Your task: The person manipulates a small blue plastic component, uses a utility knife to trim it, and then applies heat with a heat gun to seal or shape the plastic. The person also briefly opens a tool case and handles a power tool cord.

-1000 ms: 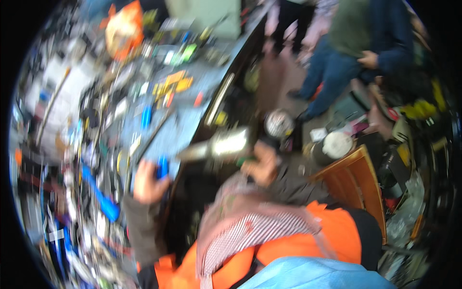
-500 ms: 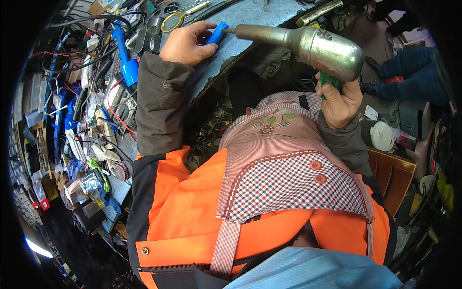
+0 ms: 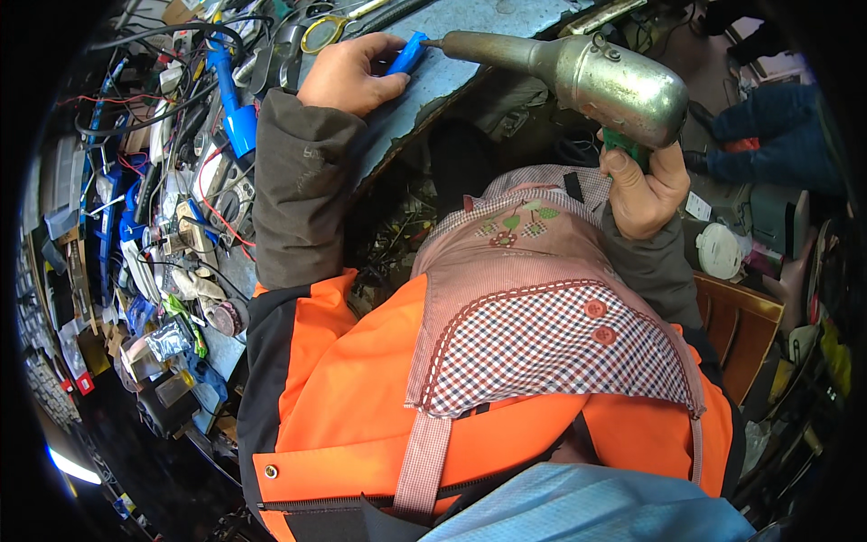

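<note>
My left hand (image 3: pixel 341 77) pinches a small blue plastic piece (image 3: pixel 409 55) between thumb and fingers above the bench. From the right, a worn silver pistol-grip power driver (image 3: pixel 623 92) lies almost level, its narrow nose toward that piece. Its thin dark bit ends right at the piece's near end; whether it is inside cannot be made out. My right hand (image 3: pixel 643 185) is wrapped round the driver's green handle, with the thumb toward me and some fingers hidden behind it.
Under my left hand is the chipped blue-grey bench top (image 3: pixel 506 27). Cables, tools and a blue tubular part (image 3: pixel 237 126) crowd the left side. A magnifying glass (image 3: pixel 322 34) lies beyond my left hand. At right are a wooden drawer (image 3: pixel 736 330) and another person's legs (image 3: pixel 768 135).
The driver and my right hand have shifted slightly right, its nose a little higher in view. My left hand and the blue piece have moved only a touch.
</note>
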{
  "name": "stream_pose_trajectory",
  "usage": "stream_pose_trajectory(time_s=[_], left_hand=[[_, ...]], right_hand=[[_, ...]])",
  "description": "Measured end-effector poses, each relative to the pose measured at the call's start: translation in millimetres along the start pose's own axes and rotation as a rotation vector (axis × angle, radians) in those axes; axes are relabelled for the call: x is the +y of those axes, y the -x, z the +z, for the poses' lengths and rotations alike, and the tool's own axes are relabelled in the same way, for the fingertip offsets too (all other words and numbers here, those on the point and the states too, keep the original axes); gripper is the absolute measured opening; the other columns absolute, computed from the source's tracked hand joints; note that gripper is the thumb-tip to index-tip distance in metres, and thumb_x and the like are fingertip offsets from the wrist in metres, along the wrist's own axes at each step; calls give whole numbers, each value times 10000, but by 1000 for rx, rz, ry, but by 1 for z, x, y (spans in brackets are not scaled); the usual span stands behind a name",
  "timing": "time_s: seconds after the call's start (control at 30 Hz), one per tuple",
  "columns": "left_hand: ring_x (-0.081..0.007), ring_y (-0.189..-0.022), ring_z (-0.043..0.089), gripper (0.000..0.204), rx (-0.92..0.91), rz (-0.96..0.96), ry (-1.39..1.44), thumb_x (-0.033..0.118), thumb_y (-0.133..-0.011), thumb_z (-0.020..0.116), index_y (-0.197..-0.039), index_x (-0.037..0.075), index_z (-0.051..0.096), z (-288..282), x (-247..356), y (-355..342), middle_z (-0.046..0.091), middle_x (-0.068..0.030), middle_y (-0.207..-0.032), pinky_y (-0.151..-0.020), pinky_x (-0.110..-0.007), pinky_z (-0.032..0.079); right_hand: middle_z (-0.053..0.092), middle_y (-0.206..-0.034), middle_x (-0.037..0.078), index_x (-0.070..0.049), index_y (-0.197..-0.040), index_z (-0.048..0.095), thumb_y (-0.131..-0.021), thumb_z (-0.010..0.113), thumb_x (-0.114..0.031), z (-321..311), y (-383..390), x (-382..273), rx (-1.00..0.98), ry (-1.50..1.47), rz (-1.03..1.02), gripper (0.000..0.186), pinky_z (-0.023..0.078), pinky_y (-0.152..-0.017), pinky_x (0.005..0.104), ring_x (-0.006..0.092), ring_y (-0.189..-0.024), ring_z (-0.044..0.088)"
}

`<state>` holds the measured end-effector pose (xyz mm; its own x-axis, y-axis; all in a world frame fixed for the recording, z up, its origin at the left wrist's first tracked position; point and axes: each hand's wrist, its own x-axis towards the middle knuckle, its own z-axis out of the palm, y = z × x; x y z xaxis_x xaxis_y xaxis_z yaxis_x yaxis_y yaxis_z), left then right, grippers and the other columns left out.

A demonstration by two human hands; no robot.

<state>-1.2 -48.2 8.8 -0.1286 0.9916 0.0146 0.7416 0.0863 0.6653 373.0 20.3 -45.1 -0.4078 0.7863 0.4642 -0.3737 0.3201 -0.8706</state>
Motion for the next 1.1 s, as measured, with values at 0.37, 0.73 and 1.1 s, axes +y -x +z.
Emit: stream_pose_trajectory(time_s=[0.37,0.73,1.1], left_hand=[[-250,-1043,751,478,-9,2,-12,160,-859,817,-1302,16,707,2,5,1,771,-173,-1136,-958,-363,586],[-200,-1005,736,453,-26,-6,-12,145,-870,819,-1291,17,712,0,4,0,773,-128,-1118,-930,-337,581],[-161,-1083,693,498,-28,25,35,64,-906,756,-1385,-1,640,3,-5,0,742,-113,-1219,-980,-317,549]], right_hand=[[708,-1197,87,76,-1325,622,-945,779,-43,2,-5,-14,36,59,-26,429,509,-927,274,131,-1029,640],[716,-1131,74,74,-1308,632,-936,790,-55,4,-1,-22,16,91,6,424,512,-904,267,127,-997,641],[746,-1114,120,80,-1355,605,-905,832,-87,8,3,-24,-87,219,-126,531,551,-888,294,166,-980,693]])
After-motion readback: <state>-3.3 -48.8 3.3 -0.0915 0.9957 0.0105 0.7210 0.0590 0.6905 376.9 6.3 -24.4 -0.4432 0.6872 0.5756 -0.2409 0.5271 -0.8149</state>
